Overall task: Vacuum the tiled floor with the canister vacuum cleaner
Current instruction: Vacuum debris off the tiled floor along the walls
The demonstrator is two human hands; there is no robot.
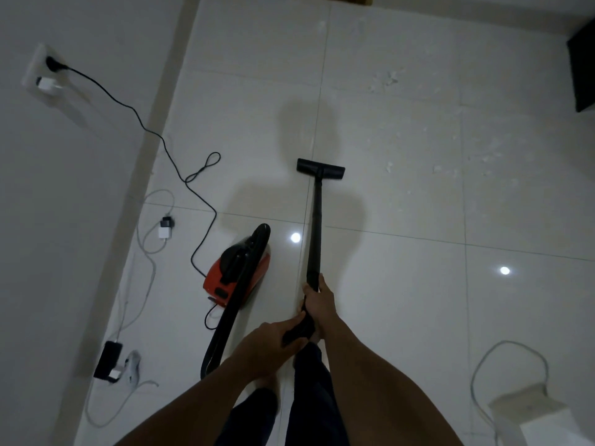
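At far left we see the thin black power cord running from a wall socket down to the red-and-black canister vacuum cleaner, which sits on the glossy pale tiled floor just left of the person's legs. Its thick black hose curves back towards the left hand, whose fingers curl round the bent black handle. Just ahead, the right hand is wrapped round the lower end of the straight black wand, so it is the hand nearer the flat black floor nozzle. The wand's long axis runs straight away from the grip, along a grout line. The scattered white crumbs lie ahead and right of the nozzle, well apart from it; we judge the next sweep must swing rightward. The crumbs are faint against the tile, and both hands mostly hide the handle.
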